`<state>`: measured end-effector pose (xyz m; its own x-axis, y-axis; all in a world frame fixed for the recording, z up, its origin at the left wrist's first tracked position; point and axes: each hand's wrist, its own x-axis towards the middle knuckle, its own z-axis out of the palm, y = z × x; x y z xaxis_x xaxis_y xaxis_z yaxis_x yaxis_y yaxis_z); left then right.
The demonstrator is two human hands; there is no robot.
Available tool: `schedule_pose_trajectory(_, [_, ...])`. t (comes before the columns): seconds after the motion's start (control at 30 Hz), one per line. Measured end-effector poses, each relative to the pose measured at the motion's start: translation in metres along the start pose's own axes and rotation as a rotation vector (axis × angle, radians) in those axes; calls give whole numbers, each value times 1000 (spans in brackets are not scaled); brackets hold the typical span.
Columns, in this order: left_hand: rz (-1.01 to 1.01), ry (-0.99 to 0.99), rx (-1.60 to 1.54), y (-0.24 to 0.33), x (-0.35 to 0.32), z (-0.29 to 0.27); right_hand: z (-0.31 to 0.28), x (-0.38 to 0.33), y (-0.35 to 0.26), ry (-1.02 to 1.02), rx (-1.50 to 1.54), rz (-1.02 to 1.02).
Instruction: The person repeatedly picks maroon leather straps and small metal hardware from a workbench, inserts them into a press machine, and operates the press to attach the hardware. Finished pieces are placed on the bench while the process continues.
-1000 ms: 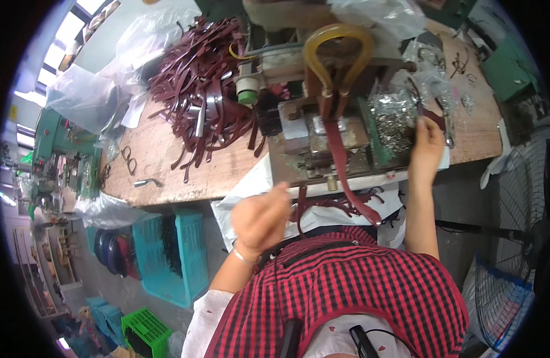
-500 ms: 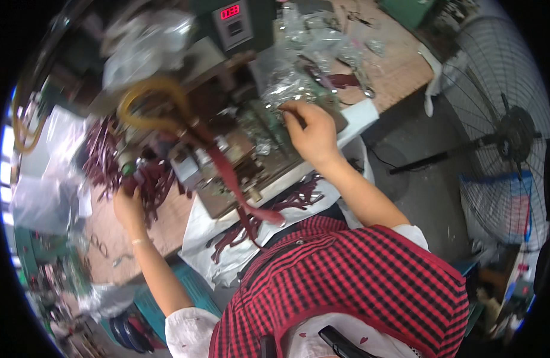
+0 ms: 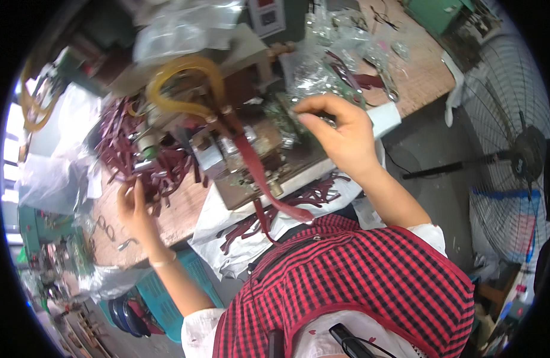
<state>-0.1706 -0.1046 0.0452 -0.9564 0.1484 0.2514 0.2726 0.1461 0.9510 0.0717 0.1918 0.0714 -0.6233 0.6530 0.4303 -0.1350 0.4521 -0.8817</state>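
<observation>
My left hand [image 3: 135, 209] is at the near edge of a pile of dark red straps [image 3: 120, 140], thumb and forefinger apart, fingertips by the loose ends. Over the metal bed of a small bench machine [image 3: 230, 194], my right hand [image 3: 346, 137] is raised with thumb and forefinger tips pinched together; anything between them is too small to make out. From the machine's middle a long dark red strap [image 3: 254, 167] hangs toward me, its end over the apron. Above it loops a yellow tube [image 3: 185, 65]. More straps [image 3: 317, 194] lie on a white cloth [image 3: 206, 230] before the machine.
Clear plastic bags of small shiny parts [image 3: 317, 74] lie behind my right hand. Scissors [image 3: 105, 228] rest on the wooden table [image 3: 117, 253] at left. A caged fan [image 3: 513, 143] stands at right, and a teal crate [image 3: 167, 286] sits below the table.
The view has shifted, so the bench appears farther right and higher. My left hand has drawn back slightly from the strap pile. My right hand stays raised by the machine, fingertips still pinched.
</observation>
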Motion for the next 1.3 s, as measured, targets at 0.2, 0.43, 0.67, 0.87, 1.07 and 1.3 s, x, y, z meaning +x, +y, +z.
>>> schedule_pose_trajectory(0.2, [-50,-11,-129,-45,-13,23,69,24,-6,-59,263,71])
schedule_pose_trajectory(0.43, [153,56,-327,-16,-32,47,67,14,-8,-93,365,163])
schedule_pose_trajectory(0.67, [570,99,-275,52,-43,59,76,16,-17,-91,541,222])
schedule_pose_trajectory(0.87, [1096,-179,164,94,-72,73,61,1,-56,-118,446,181])
schedule_pose_trajectory(1.07, [1386,-305,281,79,-77,108,7,16,37,-28,-596,-200])
schedule_pose_trajectory(1.3, [1392,-315,220,70,-71,116,-11,10,94,176,-785,-159])
